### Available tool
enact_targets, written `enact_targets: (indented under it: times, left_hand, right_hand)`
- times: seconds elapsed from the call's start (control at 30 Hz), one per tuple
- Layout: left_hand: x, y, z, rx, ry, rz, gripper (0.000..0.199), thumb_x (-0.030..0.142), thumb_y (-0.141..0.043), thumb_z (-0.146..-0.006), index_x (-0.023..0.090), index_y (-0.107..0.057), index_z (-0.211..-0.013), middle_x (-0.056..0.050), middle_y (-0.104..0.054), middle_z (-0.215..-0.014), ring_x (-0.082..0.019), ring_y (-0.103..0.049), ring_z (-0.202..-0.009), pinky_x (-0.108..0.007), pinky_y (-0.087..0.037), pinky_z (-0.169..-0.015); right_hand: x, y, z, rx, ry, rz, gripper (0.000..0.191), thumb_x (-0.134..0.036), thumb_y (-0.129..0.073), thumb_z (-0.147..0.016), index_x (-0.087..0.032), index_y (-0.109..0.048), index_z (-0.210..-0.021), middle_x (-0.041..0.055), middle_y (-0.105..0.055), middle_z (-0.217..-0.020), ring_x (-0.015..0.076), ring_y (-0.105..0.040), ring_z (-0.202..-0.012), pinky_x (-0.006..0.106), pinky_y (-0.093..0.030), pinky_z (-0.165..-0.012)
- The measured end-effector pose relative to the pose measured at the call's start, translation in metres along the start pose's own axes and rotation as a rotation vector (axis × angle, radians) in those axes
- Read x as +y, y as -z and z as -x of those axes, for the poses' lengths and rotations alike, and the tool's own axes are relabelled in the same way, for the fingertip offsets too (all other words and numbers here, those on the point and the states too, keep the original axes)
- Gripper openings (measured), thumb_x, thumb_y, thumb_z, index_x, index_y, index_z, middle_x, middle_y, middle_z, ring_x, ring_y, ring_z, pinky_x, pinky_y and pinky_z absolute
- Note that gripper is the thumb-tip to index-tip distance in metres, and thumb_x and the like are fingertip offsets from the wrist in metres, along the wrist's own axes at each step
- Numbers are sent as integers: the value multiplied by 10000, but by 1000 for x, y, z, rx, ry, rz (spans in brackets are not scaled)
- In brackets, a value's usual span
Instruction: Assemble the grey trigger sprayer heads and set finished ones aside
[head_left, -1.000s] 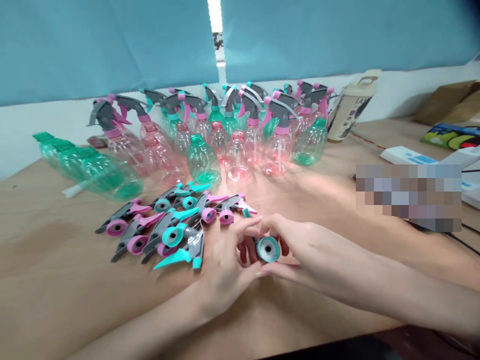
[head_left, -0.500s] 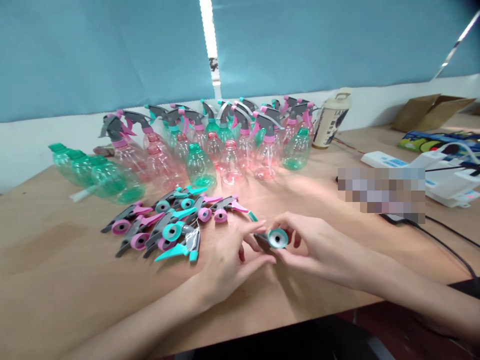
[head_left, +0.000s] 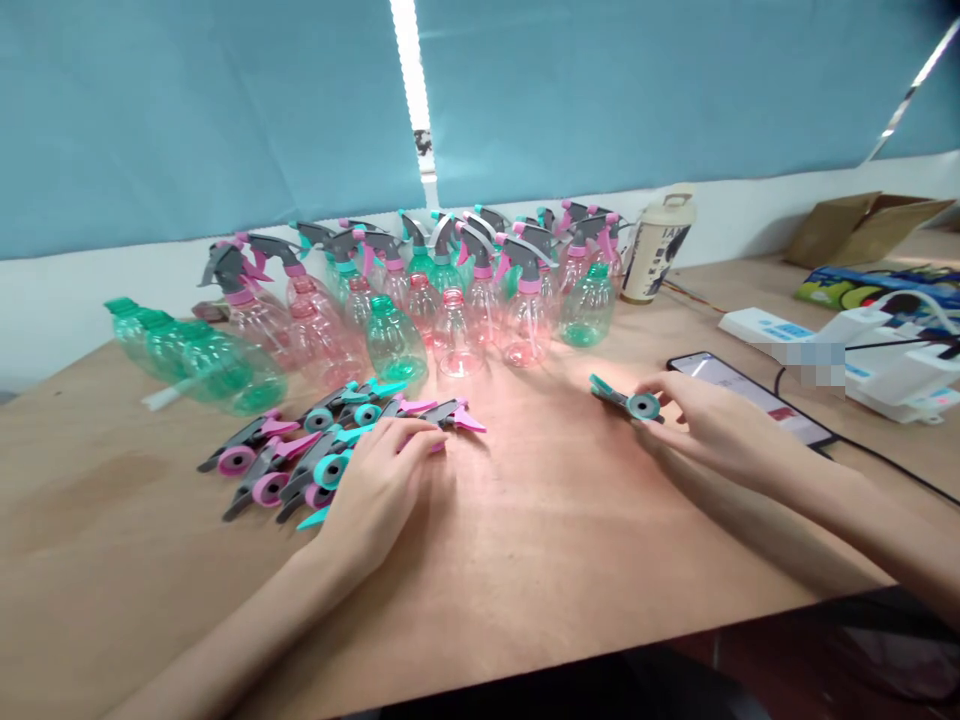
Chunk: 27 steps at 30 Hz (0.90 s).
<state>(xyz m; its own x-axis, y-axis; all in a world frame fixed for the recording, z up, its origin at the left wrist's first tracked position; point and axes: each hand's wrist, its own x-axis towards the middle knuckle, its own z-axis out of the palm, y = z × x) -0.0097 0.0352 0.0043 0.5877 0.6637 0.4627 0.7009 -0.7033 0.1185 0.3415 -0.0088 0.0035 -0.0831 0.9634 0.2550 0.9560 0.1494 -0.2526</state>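
Note:
My right hand (head_left: 701, 425) pinches a teal-and-grey trigger spray head (head_left: 643, 406) by its collar, low over the right part of the table; the round collar opening faces me. My left hand (head_left: 386, 475) hovers over or touches the right side of a pile of loose pink-and-grey and teal-and-grey spray heads (head_left: 268, 488). Its fingers curve loosely down with nothing visible held, and they hide part of the pile. Behind the pile stand clear pink bottles (head_left: 453, 335) and green bottles (head_left: 396, 345), several without heads. Farther back, several bottles carry spray heads.
Several green bottles (head_left: 232, 370) lean in a row at the left, near a whitish strip. At the right are a phone (head_left: 750, 395), a white power strip (head_left: 765, 328) with cables and a cardboard box (head_left: 855, 230). A cream drink bottle (head_left: 656, 250) stands at the back.
My hands have moved apart. The right one has carried the teal spray head right and away from me, towards the phone; the left has gone left, onto the pile.

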Motion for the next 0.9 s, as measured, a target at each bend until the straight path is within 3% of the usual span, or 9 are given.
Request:
enact_targets:
  times: [0.23, 0.43, 0.6, 0.73, 0.9]
  left_hand:
    - [-12, 11, -10, -181, 53, -170, 279, 152, -368, -941, 193, -626, -1039, -96, -625, -1137, -285, -518, -1042, -419, -398, -808]
    - [-14, 9, -13, -202, 54, -184, 320, 113, -325, -939, 170, -612, -1069, -117, -615, -1152, -285, -517, -1045, -427, -401, -814]
    - [-20, 3, -14, -213, -32, -180, 326, 75, -359, -921, 191, -581, -1130, -98, -588, -1200, -267, -491, -1098, -419, -393, -852]
    - [-20, 4, -19, -227, -43, -210, 343, 57, -372, -914, 177, -562, -1173, -108, -585, -1177, -273, -487, -1092, -426, -387, -869]
    - [-17, 14, -19, -249, 4, -242, 366, 30, -380, -899, 157, -555, -1195, -120, -575, -1177, -277, -493, -1068, -418, -408, -859]
  right_hand:
    - [4, -19, -15, 49, 96, 154, 210, -263, -432, -867, -198, -547, -1030, 98, -607, -1009, 251, -595, -877, 340, -442, -653]
    - [14, -28, -23, 11, 154, 199, 277, -376, -407, -901, -176, -576, -992, 122, -627, -1026, 271, -594, -934, 370, -465, -709]
    - [20, -29, -25, -8, 155, 247, 352, -452, -445, -888, -176, -600, -1043, 139, -629, -1093, 300, -591, -964, 407, -482, -733]
    - [5, -26, -24, -6, 264, 293, 351, -415, -483, -881, -137, -606, -1056, 184, -594, -1159, 334, -562, -1034, 446, -467, -812]
    - [-43, -17, -23, 3, 397, 196, 394, -375, -510, -874, -123, -559, -1173, 178, -544, -1263, 319, -545, -1100, 475, -456, -886]
